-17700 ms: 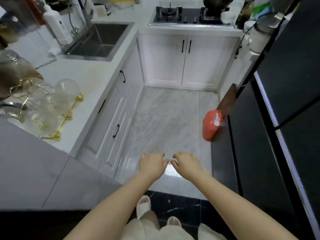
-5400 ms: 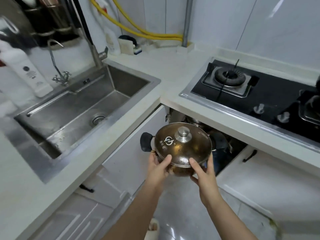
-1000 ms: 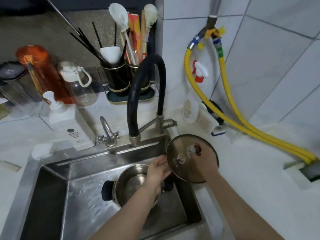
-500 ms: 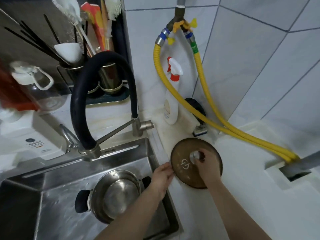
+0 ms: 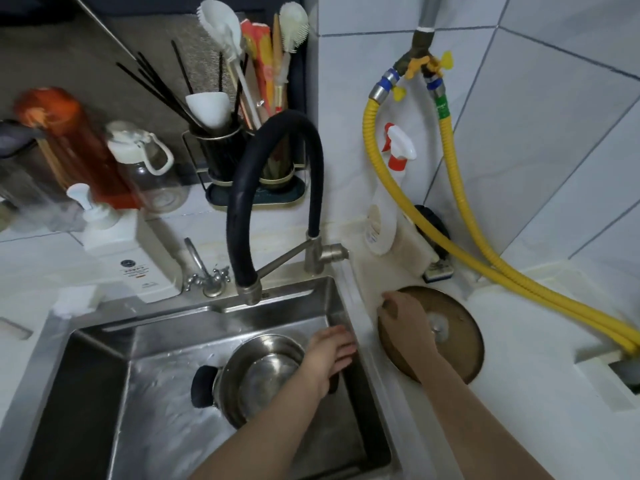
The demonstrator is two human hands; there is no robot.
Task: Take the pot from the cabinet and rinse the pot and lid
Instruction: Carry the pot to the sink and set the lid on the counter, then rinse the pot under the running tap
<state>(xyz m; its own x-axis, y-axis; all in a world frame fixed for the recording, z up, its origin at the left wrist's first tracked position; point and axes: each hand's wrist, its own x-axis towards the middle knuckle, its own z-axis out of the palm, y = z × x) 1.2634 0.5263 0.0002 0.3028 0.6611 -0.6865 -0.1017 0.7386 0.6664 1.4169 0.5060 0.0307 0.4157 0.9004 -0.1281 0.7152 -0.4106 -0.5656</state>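
Both pieces are now set down: half a second ago the right hand (image 5: 403, 315) pinched the knob of the lid (image 5: 450, 341), but now it lies across the lid's left part with nothing gripped, the lid flat on the counter just right of the sink (image 5: 104, 358). The left hand (image 5: 327, 355), fingers loosely extended, rests at the right rim of the pot (image 5: 256, 372) on the sink's floor below the tap (image 5: 273, 188). No water shows, so rinsing looks still ahead.

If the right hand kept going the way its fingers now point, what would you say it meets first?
Probably the faucet base: the right hand lies over the lid, fingers pointing up-left across bare counter towards it. Depth is unclear.
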